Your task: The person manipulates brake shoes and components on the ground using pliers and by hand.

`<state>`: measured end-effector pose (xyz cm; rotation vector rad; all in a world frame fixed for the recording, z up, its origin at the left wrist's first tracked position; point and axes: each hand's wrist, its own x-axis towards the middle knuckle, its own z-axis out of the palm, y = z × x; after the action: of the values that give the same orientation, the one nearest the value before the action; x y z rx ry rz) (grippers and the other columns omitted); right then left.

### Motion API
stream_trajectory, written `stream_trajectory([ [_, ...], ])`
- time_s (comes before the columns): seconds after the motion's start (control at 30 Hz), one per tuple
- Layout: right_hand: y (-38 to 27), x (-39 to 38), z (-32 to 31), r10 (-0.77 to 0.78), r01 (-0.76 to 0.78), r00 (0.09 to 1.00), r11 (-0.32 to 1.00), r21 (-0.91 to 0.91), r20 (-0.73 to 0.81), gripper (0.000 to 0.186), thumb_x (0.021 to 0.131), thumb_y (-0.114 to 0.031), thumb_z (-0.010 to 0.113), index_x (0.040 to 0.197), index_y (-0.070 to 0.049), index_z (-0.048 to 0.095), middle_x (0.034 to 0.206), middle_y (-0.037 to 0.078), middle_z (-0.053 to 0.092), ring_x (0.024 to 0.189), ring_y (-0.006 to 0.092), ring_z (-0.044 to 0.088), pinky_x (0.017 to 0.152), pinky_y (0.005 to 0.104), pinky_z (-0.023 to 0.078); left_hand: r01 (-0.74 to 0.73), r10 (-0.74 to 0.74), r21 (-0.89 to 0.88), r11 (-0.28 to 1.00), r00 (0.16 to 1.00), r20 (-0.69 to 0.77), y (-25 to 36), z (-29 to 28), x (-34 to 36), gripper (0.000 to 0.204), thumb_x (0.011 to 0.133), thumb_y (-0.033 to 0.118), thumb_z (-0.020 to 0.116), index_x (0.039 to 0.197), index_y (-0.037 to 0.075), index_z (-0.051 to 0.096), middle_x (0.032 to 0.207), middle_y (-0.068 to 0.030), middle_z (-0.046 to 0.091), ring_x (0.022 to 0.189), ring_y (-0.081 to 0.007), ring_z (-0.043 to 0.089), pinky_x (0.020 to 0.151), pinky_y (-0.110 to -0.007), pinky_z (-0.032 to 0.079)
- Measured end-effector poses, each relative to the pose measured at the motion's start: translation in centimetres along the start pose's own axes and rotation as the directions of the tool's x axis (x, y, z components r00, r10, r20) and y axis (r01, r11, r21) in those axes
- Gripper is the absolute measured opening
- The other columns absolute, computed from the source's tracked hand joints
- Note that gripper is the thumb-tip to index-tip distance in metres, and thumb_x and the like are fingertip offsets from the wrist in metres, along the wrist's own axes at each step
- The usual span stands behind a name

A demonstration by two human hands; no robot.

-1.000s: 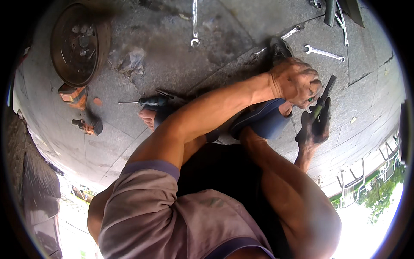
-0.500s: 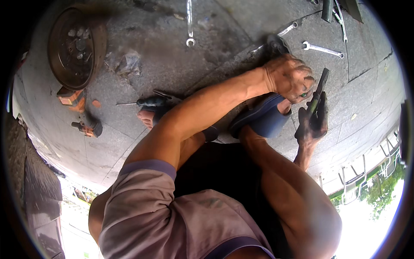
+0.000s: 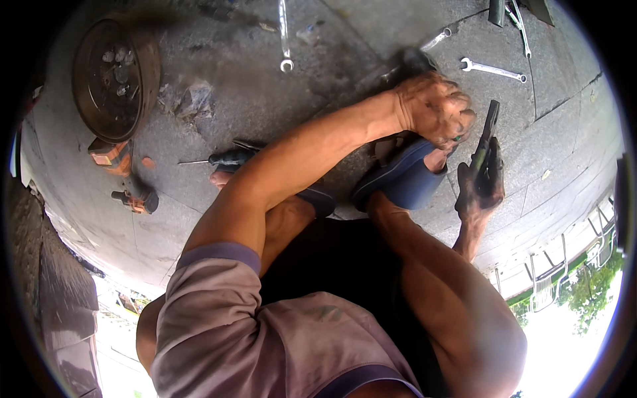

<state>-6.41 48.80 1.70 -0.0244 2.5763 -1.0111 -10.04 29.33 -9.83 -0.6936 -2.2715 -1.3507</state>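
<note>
My left hand (image 3: 435, 109) is closed in a fist above the blue sandal (image 3: 405, 176) on my right foot. What its fingers hold is hidden; a small green spot shows by them. A dark rounded part (image 3: 417, 61), blurred, lies on the pavement just beyond that hand. To the right, my blackened right hand (image 3: 482, 182) grips a slim dark tool (image 3: 490, 123) with a greenish body, its long tip pointing away from me. Its exact kind is unclear. The tool stands apart from my left fist.
Wrenches lie beyond my hands: one (image 3: 494, 69) at right, another (image 3: 285, 40) at top middle. A round rusty pan (image 3: 79, 99) with small parts stands at far left, near an orange-and-black power tool (image 3: 137, 199). A screwdriver (image 3: 229, 158) lies by my left foot.
My left fist has shifted slightly left. The tool in my right hand has tipped a little and moved slightly left and away; its grip looks the same.
</note>
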Motion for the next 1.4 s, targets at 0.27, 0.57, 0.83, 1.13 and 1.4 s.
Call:
stream_trajectory([
  [0.27,-0.7,0.2,0.8,-0.026,0.024,0.998,0.999,0.040,0.050,0.065,0.078,0.005,0.069,0.138,0.010,0.044,0.136,0.023,0.052,0.124,0.0288,0.053,0.103,0.0360,0.044,0.048,-0.049,-0.011,0.999,0.998,-0.031,1.5,-0.2,1.4,0.034,0.050,0.035,0.076,0.074,0.014,0.062,0.076,-0.0014,0.060,0.070,-0.0191,0.065,0.063,-0.032,0.055],
  [0.57,0.1,-0.1,-0.1,-0.119,0.122,0.992,0.988,-0.092,0.036,0.064,0.076,0.004,0.070,0.135,0.009,0.048,0.132,0.022,0.055,0.120,0.0287,0.057,0.098,0.0368,0.048,0.050,-0.083,0.389,0.920,0.994,0.068,0.0,-7.5,-3.0,0.033,0.072,0.026,0.076,0.100,0.014,0.068,0.085,-0.0093,0.071,0.068,-0.0190,0.070,0.059,-0.030,0.061],
  [0.83,0.4,0.6,0.3,-0.125,0.125,0.992,0.991,-0.046,0.010,0.062,0.072,-0.002,0.074,0.131,0.004,0.055,0.127,0.020,0.059,0.107,0.0231,0.063,0.074,0.0296,0.056,0.253,-0.329,0.340,0.906,0.926,0.187,-2.4,-9.4,-4.4,0.063,0.063,0.017,0.078,0.124,0.023,0.064,0.102,-0.0063,0.068,0.075,-0.0182,0.069,0.068,-0.029,0.061],
  [1.13,0.4,0.1,0.5,-0.012,0.012,1.000,1.000,-0.006,0.009,0.062,0.074,0.002,0.073,0.133,0.003,0.054,0.124,0.016,0.061,0.098,0.0195,0.064,0.077,0.0279,0.054,0.299,-0.394,0.314,0.901,0.866,0.308,-2.3,-9.9,-3.4,0.047,0.066,0.012,0.076,0.113,0.015,0.070,0.119,-0.0077,0.065,0.094,-0.0207,0.069,0.082,-0.032,0.060],
  [1.4,0.6,0.0,0.7,0.039,-0.038,0.999,0.993,0.107,-0.004,0.063,0.074,0.003,0.072,0.134,0.004,0.053,0.127,0.016,0.059,0.104,0.0199,0.062,0.083,0.0292,0.053,-0.002,-0.092,0.323,0.946,0.957,0.276,-3.1,-10.5,-3.6,0.038,0.068,0.010,0.075,0.106,0.012,0.072,0.103,-0.0065,0.071,0.107,-0.0224,0.066,0.090,-0.033,0.057],
])
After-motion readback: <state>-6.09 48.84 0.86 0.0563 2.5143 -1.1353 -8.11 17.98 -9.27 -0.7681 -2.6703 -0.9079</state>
